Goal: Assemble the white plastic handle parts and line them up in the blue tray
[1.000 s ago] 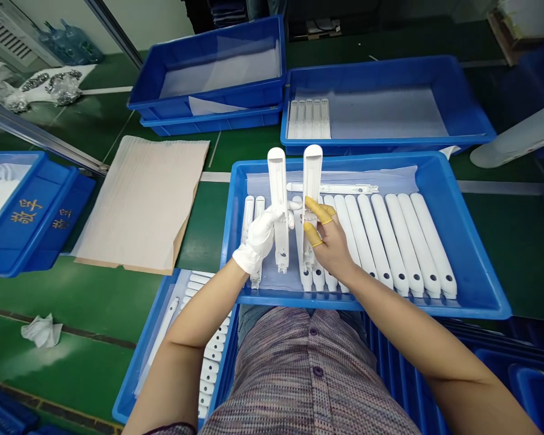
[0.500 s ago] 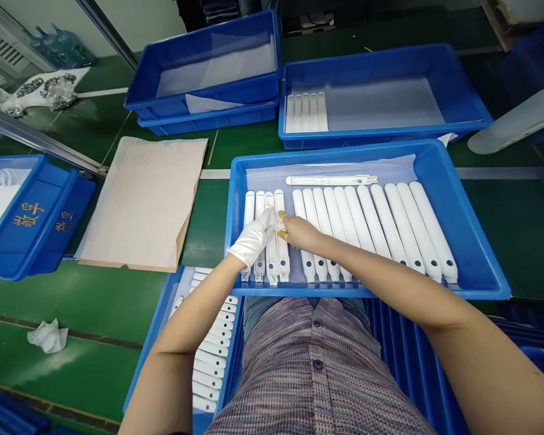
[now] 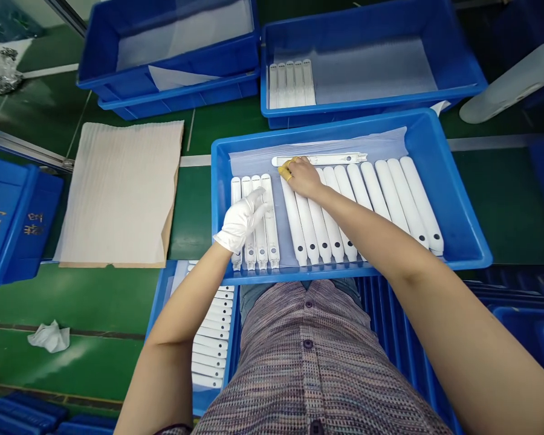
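A blue tray (image 3: 453, 181) rests on my lap with a clear liner sheet. At its left lie several narrow white plastic strips (image 3: 266, 223), face up. My left hand (image 3: 240, 220), in a white glove, lies flat on them with fingers spread. A row of several rounded white covers (image 3: 381, 193) fills the tray's right part. Across the tray's far side lies one white strip (image 3: 330, 159). My right hand (image 3: 299, 176), with yellow finger cots, has its fingertips curled on the left end of that strip.
Behind stand a blue tray (image 3: 462, 78) with several white strips (image 3: 290, 83) and two stacked blue trays (image 3: 172, 90). A cardboard sheet (image 3: 118, 193) lies at left, another blue bin (image 3: 13, 235) beyond it. A tray of white strips (image 3: 211, 344) sits at my lower left. Crumpled tissue (image 3: 49, 336) lies on the green floor.
The two strips held upright a second ago now lie in the left group. My right hand has moved away to the far crosswise strip. The view has tilted down.
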A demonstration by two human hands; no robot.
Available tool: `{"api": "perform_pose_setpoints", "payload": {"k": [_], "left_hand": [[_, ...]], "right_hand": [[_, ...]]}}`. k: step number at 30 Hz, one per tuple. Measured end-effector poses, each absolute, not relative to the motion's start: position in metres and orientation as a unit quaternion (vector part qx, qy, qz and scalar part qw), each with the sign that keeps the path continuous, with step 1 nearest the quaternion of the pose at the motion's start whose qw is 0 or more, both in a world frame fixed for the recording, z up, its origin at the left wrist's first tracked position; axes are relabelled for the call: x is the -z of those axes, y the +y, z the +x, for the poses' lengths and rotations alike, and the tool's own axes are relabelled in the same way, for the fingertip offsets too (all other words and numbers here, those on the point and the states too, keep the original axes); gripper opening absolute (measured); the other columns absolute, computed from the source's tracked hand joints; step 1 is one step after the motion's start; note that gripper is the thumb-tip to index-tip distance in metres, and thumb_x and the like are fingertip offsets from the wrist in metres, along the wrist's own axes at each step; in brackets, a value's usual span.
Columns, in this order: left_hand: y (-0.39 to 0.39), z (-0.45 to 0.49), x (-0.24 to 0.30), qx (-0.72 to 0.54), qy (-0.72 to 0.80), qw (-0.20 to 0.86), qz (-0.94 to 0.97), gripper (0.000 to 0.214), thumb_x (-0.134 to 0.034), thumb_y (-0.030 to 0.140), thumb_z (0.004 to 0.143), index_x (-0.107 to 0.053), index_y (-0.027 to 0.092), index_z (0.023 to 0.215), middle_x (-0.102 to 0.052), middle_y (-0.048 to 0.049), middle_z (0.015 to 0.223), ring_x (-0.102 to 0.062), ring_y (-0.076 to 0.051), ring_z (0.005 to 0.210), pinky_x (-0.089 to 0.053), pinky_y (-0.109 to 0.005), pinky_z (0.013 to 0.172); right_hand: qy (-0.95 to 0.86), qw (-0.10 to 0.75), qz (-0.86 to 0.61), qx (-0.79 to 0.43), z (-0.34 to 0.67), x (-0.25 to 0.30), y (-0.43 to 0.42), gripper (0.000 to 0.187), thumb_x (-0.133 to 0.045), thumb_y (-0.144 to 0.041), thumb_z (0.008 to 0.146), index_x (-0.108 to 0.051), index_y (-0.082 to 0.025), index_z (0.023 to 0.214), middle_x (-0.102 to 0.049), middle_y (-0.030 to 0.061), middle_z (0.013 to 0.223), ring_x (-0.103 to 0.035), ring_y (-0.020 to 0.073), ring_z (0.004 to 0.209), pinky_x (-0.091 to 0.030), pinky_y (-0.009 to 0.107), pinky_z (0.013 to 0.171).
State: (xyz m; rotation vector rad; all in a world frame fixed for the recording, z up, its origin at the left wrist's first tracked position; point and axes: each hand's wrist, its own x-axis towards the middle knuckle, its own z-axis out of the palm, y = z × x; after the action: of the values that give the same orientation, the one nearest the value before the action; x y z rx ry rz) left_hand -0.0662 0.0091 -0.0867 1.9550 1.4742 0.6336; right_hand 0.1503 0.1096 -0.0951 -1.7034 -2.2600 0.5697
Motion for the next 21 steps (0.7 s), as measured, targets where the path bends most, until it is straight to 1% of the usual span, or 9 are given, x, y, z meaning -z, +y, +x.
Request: {"api": "perform_pose_setpoints", "payload": {"k": [3, 5, 8, 9, 11, 13, 16, 18, 21], "left_hand": [[0.011, -0.052, 0.087, -0.331, 0.537, 0.414, 0.656, 0.065, -0.063, 0.048, 0.095, -0.051, 0.017, 0.151, -0.072, -0.0154, 0.123, -0.069, -0.032, 0.119, -0.052, -0.051, 0.110], [0.010, -0.036, 0.088, -0.393, 0.529, 0.500, 0.562, 0.067, -0.066, 0.042, 0.093, -0.047, 0.021, 0.154, -0.067, -0.0141, 0.136, -0.065, -0.029, 0.128, -0.048, -0.049, 0.116], [0.003, -0.005, 0.087, -0.454, 0.492, 0.604, 0.432, 0.069, -0.072, 0.033, 0.089, -0.046, 0.024, 0.152, -0.053, -0.0109, 0.156, -0.050, -0.027, 0.146, -0.039, -0.046, 0.124], [0.000, 0.005, 0.085, -0.457, 0.466, 0.643, 0.401, 0.067, -0.074, 0.032, 0.086, -0.049, 0.023, 0.148, -0.053, -0.0111, 0.156, -0.049, -0.029, 0.147, -0.039, -0.048, 0.124], [-0.007, 0.021, 0.078, -0.439, 0.407, 0.720, 0.350, 0.059, -0.079, 0.033, 0.082, -0.059, 0.019, 0.136, -0.062, -0.0135, 0.146, -0.055, -0.034, 0.142, -0.043, -0.054, 0.121], [-0.010, 0.030, 0.065, -0.423, 0.366, 0.767, 0.314, 0.050, -0.082, 0.034, 0.079, -0.066, 0.016, 0.123, -0.071, -0.0146, 0.131, -0.063, -0.036, 0.132, -0.048, -0.057, 0.116], [-0.006, 0.027, 0.039, -0.448, 0.351, 0.765, 0.302, 0.041, -0.082, 0.032, 0.080, -0.070, 0.015, 0.116, -0.075, -0.0113, 0.120, -0.069, -0.033, 0.123, -0.051, -0.054, 0.114], [0.000, 0.020, 0.021, -0.474, 0.346, 0.746, 0.314, 0.036, -0.081, 0.030, 0.082, -0.071, 0.015, 0.113, -0.076, -0.0096, 0.116, -0.069, -0.032, 0.123, -0.052, -0.051, 0.114], [0.010, 0.011, 0.000, -0.503, 0.335, 0.720, 0.342, 0.034, -0.080, 0.031, 0.084, -0.071, 0.015, 0.113, -0.076, -0.0092, 0.115, -0.067, -0.032, 0.126, -0.054, -0.049, 0.112]], "right_hand": [[-0.760, 0.113, -0.594, -0.240, 0.153, 0.091, 0.123, 0.050, -0.035, -0.039, 0.110, -0.077, -0.011, 0.106, -0.073, 0.0176, 0.118, -0.061, 0.0318, 0.119, -0.040, 0.041, 0.108], [-0.744, 0.129, -0.588, -0.289, 0.157, 0.083, 0.128, 0.054, -0.033, -0.043, 0.111, -0.077, -0.013, 0.099, -0.074, 0.0151, 0.116, -0.063, 0.0293, 0.117, -0.042, 0.037, 0.105], [-0.721, 0.238, -0.554, -0.341, 0.161, 0.060, 0.119, 0.065, -0.026, -0.054, 0.111, -0.074, -0.015, 0.091, -0.075, 0.0107, 0.109, -0.066, 0.0245, 0.110, -0.044, 0.034, 0.103], [-0.717, 0.280, -0.535, -0.349, 0.162, 0.050, 0.111, 0.068, -0.024, -0.057, 0.111, -0.074, -0.015, 0.090, -0.074, 0.0095, 0.108, -0.066, 0.0235, 0.110, -0.044, 0.034, 0.104], [-0.716, 0.340, -0.492, -0.360, 0.165, 0.029, 0.092, 0.066, -0.024, -0.058, 0.110, -0.074, -0.017, 0.096, -0.072, 0.0075, 0.111, -0.064, 0.0225, 0.117, -0.043, 0.037, 0.110], [-0.703, 0.379, -0.465, -0.382, 0.170, 0.013, 0.071, 0.055, -0.029, -0.053, 0.111, -0.072, -0.019, 0.112, -0.068, 0.0058, 0.126, -0.058, 0.0223, 0.128, -0.041, 0.041, 0.114], [-0.637, 0.413, -0.443, -0.477, 0.185, 0.009, 0.043, 0.041, -0.041, -0.046, 0.107, -0.060, -0.025, 0.136, -0.057, 0.0051, 0.146, -0.054, 0.0232, 0.137, -0.044, 0.045, 0.113], [-0.596, 0.374, -0.408, -0.582, 0.194, 0.018, 0.028, 0.047, -0.057, -0.049, 0.098, -0.059, -0.023, 0.137, -0.059, 0.0085, 0.145, -0.058, 0.0265, 0.133, -0.049, 0.048, 0.110], [-0.554, 0.304, -0.370, -0.681, 0.195, 0.034, 0.009, 0.053, -0.077, -0.049, 0.082, -0.065, -0.018, 0.124, -0.070, 0.0114, 0.129, -0.065, 0.0298, 0.120, -0.053, 0.050, 0.104]]}}
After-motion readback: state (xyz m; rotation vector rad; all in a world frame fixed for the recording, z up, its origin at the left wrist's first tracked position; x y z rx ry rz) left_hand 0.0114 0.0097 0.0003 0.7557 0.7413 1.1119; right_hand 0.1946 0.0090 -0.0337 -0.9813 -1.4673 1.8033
